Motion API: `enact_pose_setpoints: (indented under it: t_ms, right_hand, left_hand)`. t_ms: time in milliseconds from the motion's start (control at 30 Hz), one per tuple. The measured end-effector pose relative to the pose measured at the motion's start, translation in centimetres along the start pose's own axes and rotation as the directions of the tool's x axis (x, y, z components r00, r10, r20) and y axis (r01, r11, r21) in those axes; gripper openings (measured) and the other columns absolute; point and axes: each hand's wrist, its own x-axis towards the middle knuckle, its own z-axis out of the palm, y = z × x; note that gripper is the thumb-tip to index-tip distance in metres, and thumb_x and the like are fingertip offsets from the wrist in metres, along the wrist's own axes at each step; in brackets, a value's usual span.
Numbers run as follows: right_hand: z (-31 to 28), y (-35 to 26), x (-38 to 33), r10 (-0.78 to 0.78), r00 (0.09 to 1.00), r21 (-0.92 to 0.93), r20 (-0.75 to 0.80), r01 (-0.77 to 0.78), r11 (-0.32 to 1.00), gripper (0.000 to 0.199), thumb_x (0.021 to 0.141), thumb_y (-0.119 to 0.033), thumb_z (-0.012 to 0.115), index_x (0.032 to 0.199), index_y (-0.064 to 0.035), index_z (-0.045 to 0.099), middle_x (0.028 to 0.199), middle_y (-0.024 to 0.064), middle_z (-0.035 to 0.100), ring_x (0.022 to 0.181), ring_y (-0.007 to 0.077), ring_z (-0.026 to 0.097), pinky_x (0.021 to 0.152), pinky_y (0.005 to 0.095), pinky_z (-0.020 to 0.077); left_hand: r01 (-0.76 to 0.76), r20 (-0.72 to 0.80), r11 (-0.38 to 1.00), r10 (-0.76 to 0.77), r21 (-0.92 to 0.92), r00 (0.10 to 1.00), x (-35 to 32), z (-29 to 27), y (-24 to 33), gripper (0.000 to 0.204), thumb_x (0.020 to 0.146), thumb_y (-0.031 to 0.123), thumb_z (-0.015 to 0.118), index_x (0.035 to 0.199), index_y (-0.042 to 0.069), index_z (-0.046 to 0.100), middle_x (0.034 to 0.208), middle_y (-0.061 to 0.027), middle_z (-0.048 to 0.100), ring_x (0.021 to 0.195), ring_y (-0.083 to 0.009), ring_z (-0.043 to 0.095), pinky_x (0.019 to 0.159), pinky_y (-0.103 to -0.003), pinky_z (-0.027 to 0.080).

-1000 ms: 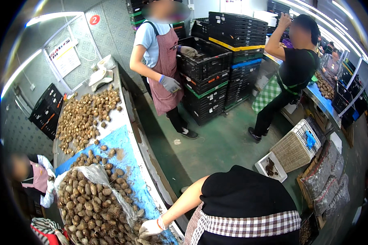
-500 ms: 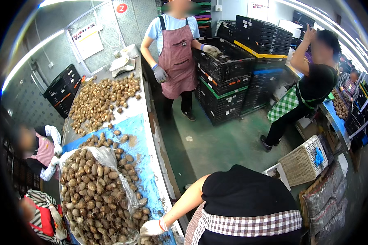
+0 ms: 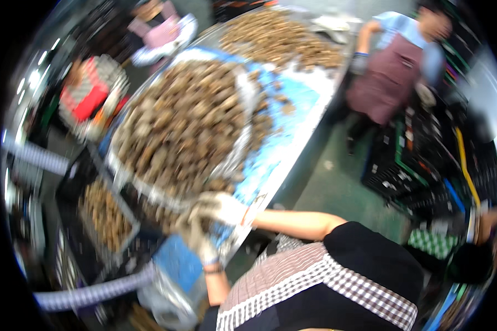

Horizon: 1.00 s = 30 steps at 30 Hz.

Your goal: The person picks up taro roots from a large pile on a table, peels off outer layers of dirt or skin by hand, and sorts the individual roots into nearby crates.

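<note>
At the near end of a long, blue-surfaced worktop (image 3: 292,127), a large heap of brown, taro-like corms (image 3: 188,116) sits in clear plastic sheeting (image 3: 247,94), which wraps its rim. Loose corms lie outside the plastic on the right.

Both of the wearer's hands are gloved and brought together at the heap's closest edge. The left hand (image 3: 197,240) comes up from below; the right hand (image 3: 223,208) reaches across from the right and meets it, fingers toward the corms. Motion blur hides the fingertips, so whether either hand is clamped on a corm cannot be told.

The step in hand seems to be handling individual corms at the heap's edge. The next move probably calls for a firm grip on one corm, with both hands kept close and clear of the loose plastic.

Left of the hands, a black crate (image 3: 74,171) contains paler corms (image 3: 107,215). More corms (image 3: 281,41) cover the worktop's far end. Beyond its right side stands a co-worker (image 3: 389,77) in a maroon apron, beside stacked black crates (image 3: 408,160).
</note>
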Motion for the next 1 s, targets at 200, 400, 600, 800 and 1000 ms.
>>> enact_pose_setpoints:
  t_ms: [200,400,600,800,1000]
  right_hand:
    - [1.0,-5.7,1.5,0.319,0.941,0.478,0.118,-0.335,0.812,0.044,0.087,-0.006,0.068,0.128,0.0045,0.055,0.115,0.0086,0.065,0.100,0.0130,0.063,0.088,0.0266,0.0510]
    - [0.7,-4.2,0.5,0.170,0.984,0.295,0.057,-0.180,0.938,0.048,0.081,-0.001,0.074,0.126,0.0043,0.057,0.118,0.0121,0.062,0.108,0.0171,0.060,0.095,0.0310,0.0480]
    - [1.2,-5.0,1.1,0.185,0.977,0.312,0.109,-0.211,0.926,0.048,0.080,-0.001,0.077,0.124,0.0047,0.058,0.116,0.0121,0.063,0.108,0.0177,0.060,0.094,0.0320,0.0487]
    - [1.6,-5.7,2.2,0.281,0.948,0.337,0.146,-0.315,0.887,0.044,0.081,-0.005,0.077,0.121,0.0038,0.061,0.113,0.0108,0.063,0.104,0.0162,0.060,0.090,0.0297,0.0497]
    - [2.0,-8.1,3.6,0.458,0.875,0.392,0.156,-0.481,0.785,0.028,0.085,-0.013,0.073,0.110,-0.0003,0.071,0.109,0.0083,0.062,0.100,0.0173,0.062,0.086,0.0292,0.0501]
  left_hand:
    - [-0.044,-0.137,0.999,0.044,-0.002,0.990,0.3,-3.2,2.1,0.024,0.102,0.020,0.052,0.110,0.000,0.062,0.104,-0.0042,0.063,0.091,-0.0130,0.058,0.083,-0.027,0.048]
    - [-0.108,-0.036,0.905,0.134,0.412,0.990,-0.2,-2.5,4.0,0.029,0.100,0.021,0.050,0.088,-0.002,0.063,0.073,-0.0139,0.060,0.067,-0.0239,0.055,0.066,-0.036,0.045]
    - [0.026,-0.102,0.955,0.004,0.296,0.995,0.5,-3.4,2.8,0.038,0.101,0.026,0.049,0.082,-0.003,0.063,0.067,-0.0132,0.058,0.059,-0.0226,0.049,0.060,-0.038,0.041]
    - [0.169,-0.139,0.986,-0.168,-0.004,0.976,0.9,-3.0,2.4,0.046,0.104,0.033,0.046,0.083,-0.004,0.067,0.073,-0.0047,0.067,0.064,-0.0132,0.055,0.060,-0.033,0.044]
    - [0.389,-0.119,0.900,-0.416,-0.196,0.902,0.7,-2.5,4.5,0.051,0.104,0.040,0.043,0.085,0.001,0.069,0.073,-0.0065,0.068,0.058,-0.0115,0.058,0.051,-0.028,0.044]
